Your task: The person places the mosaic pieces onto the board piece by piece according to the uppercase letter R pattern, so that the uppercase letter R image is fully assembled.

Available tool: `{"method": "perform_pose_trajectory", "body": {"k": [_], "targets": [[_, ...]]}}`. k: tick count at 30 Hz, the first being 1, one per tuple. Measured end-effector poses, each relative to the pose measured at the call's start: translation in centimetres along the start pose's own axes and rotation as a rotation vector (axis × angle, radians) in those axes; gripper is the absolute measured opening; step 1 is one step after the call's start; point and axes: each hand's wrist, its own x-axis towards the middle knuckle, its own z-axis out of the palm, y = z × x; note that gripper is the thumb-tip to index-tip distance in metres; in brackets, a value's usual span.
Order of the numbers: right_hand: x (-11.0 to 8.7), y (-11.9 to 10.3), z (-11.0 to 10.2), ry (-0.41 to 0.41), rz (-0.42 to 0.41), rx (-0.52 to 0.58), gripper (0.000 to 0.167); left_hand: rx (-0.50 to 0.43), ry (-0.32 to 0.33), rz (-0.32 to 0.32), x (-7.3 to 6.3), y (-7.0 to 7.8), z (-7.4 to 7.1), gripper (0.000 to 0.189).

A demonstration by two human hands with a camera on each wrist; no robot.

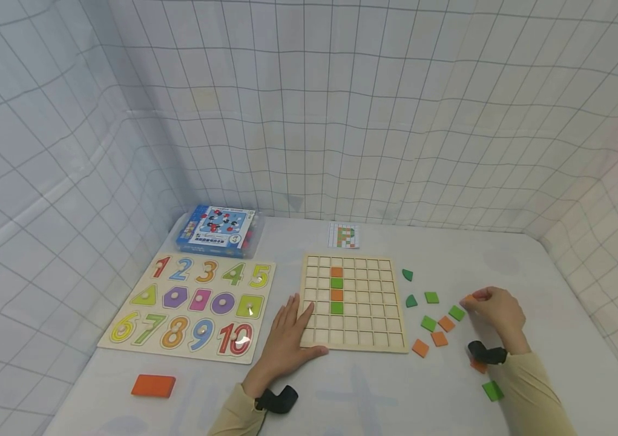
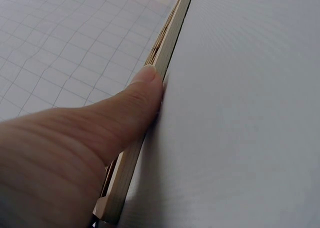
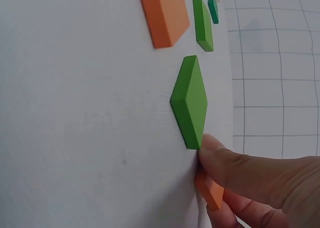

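A wooden grid board [image 1: 367, 303] lies flat on the table, with a column of alternating orange and green square tiles [image 1: 336, 283] set in it. My left hand [image 1: 285, 342] rests at its left front corner, fingers extended along the left side. In the left wrist view the thumb [image 2: 142, 85] presses on the board's front edge. To the right of the board, my right hand [image 1: 499, 312] pinches an orange square tile [image 3: 209, 190] between thumb and fingers. A green square tile [image 3: 190, 105] lies right beside those fingertips.
Several loose orange and green tiles [image 1: 439, 338] and two dark green quarter-round pieces [image 1: 411, 301] lie right of the board. A pattern card [image 1: 344, 235] lies behind it. At left are a number puzzle [image 1: 189, 309], a blue boxed set [image 1: 218, 230] and an orange block [image 1: 153, 386].
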Motion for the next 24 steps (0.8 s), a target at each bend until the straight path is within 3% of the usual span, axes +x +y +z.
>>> {"method": "perform_pose_trajectory", "body": {"k": [12, 19, 24], "targets": [[-0.1, -0.3, 0.7, 0.073, -0.035, 0.02, 0.037, -0.01, 0.007, 0.004, 0.0, -0.1, 0.0, 0.092], [-0.2, -1.6, 1.9, 0.227, -0.215, 0.04, 0.031, -0.007, 0.002, -0.002, 0.0, 0.0, 0.0, 0.092], [-0.7, -3.6, 3.4, 0.267, -0.286, 0.144, 0.027, -0.01, -0.002, -0.009, 0.0, 0.0, 0.0, 0.093]]}}
